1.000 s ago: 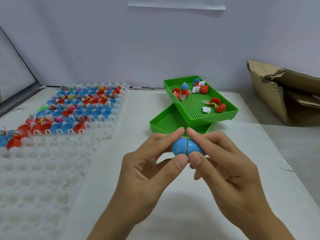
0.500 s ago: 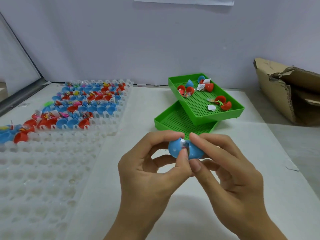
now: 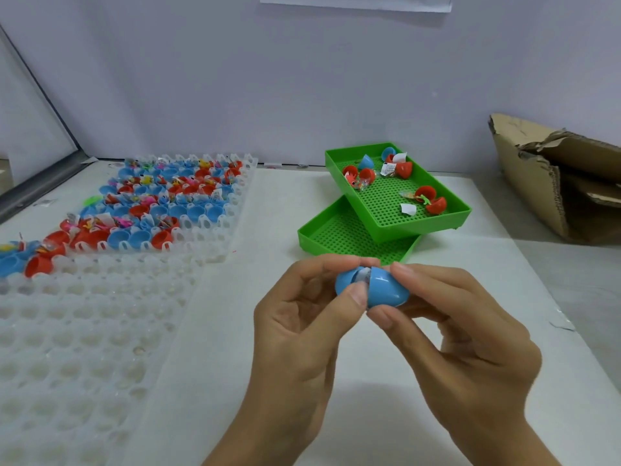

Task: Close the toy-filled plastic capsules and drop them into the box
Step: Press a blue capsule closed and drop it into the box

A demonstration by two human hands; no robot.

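Green perforated trays sit just beyond your hands: the upper green tray (image 3: 447,220) lies skewed across the lower green tray (image 3: 322,238), and it holds a few loose red and blue capsule halves (image 3: 403,169) with bits of paper and small toys among them. To your far left, a clear plastic cell tray (image 3: 215,240) is packed with open red and blue capsule halves, many with toys showing; nearer you on the left, a second clear cell tray (image 3: 84,348) shows only bare cells. A torn cardboard box (image 3: 531,183) lies at the far right of the white table (image 3: 504,280), well apart from your hands, its opening turned toward the trays.

Between your two hands, above the table and just near of the lower green tray, you hold the blue capsule (image 3: 376,285). Its two halves are not fully joined: a gap shows at the top with something pale and shiny inside. Your left hand (image 3: 295,334) pinches the left half, fingers over the top and thumb pressed against the seam at the front. Your right hand (image 3: 470,338) grips the right half, fingers curled over it from the far side and thumb beneath.
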